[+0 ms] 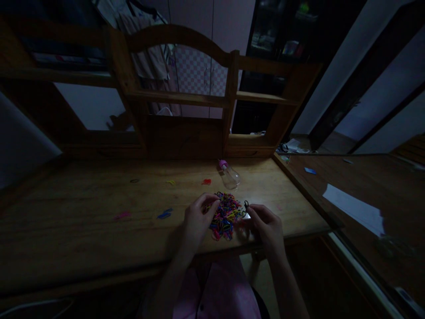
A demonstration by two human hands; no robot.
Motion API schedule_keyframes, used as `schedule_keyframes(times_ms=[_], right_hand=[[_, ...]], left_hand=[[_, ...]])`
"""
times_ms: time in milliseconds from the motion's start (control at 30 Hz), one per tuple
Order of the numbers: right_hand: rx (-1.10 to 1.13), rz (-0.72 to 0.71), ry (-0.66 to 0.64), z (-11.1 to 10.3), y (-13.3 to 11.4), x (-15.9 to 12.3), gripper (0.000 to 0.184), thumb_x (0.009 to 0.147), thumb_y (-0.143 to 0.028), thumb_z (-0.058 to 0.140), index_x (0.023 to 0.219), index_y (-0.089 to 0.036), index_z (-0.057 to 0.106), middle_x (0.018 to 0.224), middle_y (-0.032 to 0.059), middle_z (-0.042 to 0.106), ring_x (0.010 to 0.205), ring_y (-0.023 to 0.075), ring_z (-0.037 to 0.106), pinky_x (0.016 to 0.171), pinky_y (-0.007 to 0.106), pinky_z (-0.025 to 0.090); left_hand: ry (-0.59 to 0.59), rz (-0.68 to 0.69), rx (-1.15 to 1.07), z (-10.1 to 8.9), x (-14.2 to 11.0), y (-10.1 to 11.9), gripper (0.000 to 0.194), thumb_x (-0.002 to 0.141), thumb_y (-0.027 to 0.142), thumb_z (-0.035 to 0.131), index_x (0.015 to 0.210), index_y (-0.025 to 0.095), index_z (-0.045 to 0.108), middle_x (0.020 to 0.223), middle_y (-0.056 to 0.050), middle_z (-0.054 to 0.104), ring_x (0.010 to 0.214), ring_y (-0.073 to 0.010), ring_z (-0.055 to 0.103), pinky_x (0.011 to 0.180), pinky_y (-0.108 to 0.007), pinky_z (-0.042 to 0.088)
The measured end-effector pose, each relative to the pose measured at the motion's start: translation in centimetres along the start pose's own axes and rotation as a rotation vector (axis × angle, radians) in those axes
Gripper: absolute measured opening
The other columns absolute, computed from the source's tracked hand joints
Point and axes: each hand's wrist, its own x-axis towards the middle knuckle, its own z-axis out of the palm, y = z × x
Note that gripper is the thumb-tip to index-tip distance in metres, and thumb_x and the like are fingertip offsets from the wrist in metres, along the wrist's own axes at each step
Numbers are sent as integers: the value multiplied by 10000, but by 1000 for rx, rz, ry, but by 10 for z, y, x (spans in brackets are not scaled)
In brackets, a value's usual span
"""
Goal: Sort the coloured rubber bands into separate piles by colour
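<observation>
A heap of small, multi-coloured rubber bands point(227, 215) lies on the wooden desk in front of me. My left hand point(201, 217) is at the heap's left edge, thumb and forefinger brought together in a pinch; what is between them, if anything, is too small to make out. Right of the heap, my right hand point(267, 223) pinches black rubber bands point(246, 204) between thumb and fingertips. Sorted apart on the desk are a red group point(206, 181), a yellow group point(170, 182), a blue group point(164, 213), a pink group point(123, 215) and a dark band point(134, 180).
Behind the heap, a clear bottle with a pink top point(230, 175) lies on its side. A wooden shelf unit point(186, 104) rises at the desk's back. To the right, a lower brown surface point(352, 177) carries white paper point(353, 208) and a blue card point(310, 170).
</observation>
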Motion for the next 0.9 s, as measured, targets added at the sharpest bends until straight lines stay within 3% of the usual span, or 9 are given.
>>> schedule_keyframes(times_ms=[300, 433, 500, 600, 733, 800, 900], right_hand=[[-21, -10, -36, 5, -2, 0, 253, 803, -426, 722, 906, -195, 716, 867, 43, 708, 775, 197, 660, 678, 280, 533], [-55, -41, -36, 18, -13, -3, 223, 813, -404, 711, 880, -192, 718, 834, 39, 702, 740, 180, 645, 648, 262, 522], [-105, -91, -25, 27, -23, -7, 195, 823, -380, 700, 871, -193, 721, 806, 35, 695, 711, 168, 630, 621, 248, 505], [-191, -219, -51, 41, -38, -14, 148, 858, -333, 657, 909, -210, 720, 834, 31, 694, 682, 155, 606, 597, 244, 481], [-330, -421, -106, 60, -50, -20, 125, 877, -242, 618, 957, -244, 714, 937, 38, 705, 782, 178, 637, 700, 277, 501], [-375, -495, -127, 67, -53, -22, 157, 875, -210, 614, 983, -259, 716, 992, 43, 703, 886, 197, 650, 774, 296, 506], [-385, -520, -111, 69, -58, -25, 179, 894, -225, 605, 1035, -266, 707, 1075, 52, 682, 970, 205, 639, 809, 302, 503]], left_hand=[[-24, -183, -387, 2, 3, -9, 235, 732, 310, 780, 871, 157, 670, 921, -58, 725, 902, -176, 683, 823, -253, 517], [-64, -290, -631, 0, 0, -9, 365, 763, 271, 767, 1087, 169, 634, 959, -62, 726, 866, -161, 702, 808, -246, 539], [-96, -328, -745, 1, -1, -8, 383, 797, 218, 724, 1159, 154, 619, 971, -70, 726, 858, -148, 703, 824, -235, 545], [-141, -394, -939, 3, -5, -5, 271, 834, 135, 596, 1095, 102, 660, 1036, -99, 716, 957, -153, 687, 904, -236, 536], [-251, -489, -1065, 5, -10, 3, 326, 877, 195, 425, 1049, 88, 681, 1145, -147, 682, 1077, -214, 653, 956, -341, 543], [-254, -509, -1069, 7, -14, 8, 360, 906, 239, 379, 1053, 105, 679, 1150, -156, 679, 1101, -240, 644, 951, -401, 550], [-198, -531, -1108, 5, -18, 15, 394, 953, 234, 309, 1064, 125, 671, 1144, -143, 683, 1120, -223, 637, 957, -399, 545]])
